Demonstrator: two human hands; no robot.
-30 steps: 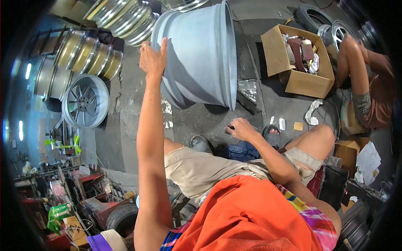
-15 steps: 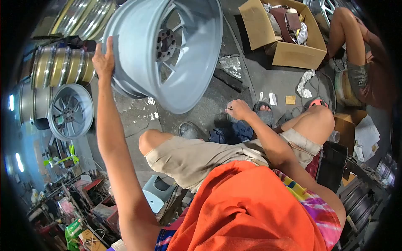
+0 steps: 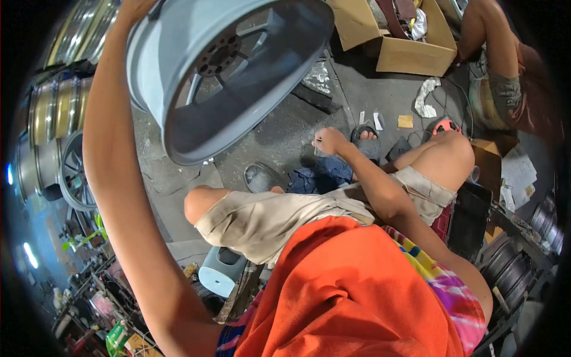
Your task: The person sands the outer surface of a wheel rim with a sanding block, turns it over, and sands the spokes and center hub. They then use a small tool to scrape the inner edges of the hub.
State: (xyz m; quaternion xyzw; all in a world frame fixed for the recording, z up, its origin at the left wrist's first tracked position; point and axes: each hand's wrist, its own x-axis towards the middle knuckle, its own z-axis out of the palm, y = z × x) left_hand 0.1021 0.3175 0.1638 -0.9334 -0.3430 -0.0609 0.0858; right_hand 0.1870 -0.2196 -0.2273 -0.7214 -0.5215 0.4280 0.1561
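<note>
A large pale grey wheel rim fills the top of the view, tilted, with its hollow side and spokes facing partly toward me. My left hand is at its upper left edge, gripping it; the fingers are partly cut off by the frame. Over my lap, my right hand is closed, with a tiny dark thing at the fingertips that is too small to name. That hand is apart from the wheel rim. Below it, a dark blue cloth lies between my legs.
An open cardboard box stands at the upper right, beside a seated person's leg. More wheel rims are stacked at the left. A light blue plastic stool is by my left thigh. Paper scraps lie on the floor.
The wheel rim has tipped and swung, its lower edge shifting left, and my left hand has moved up with it. My right hand has stayed closed over my lap.
</note>
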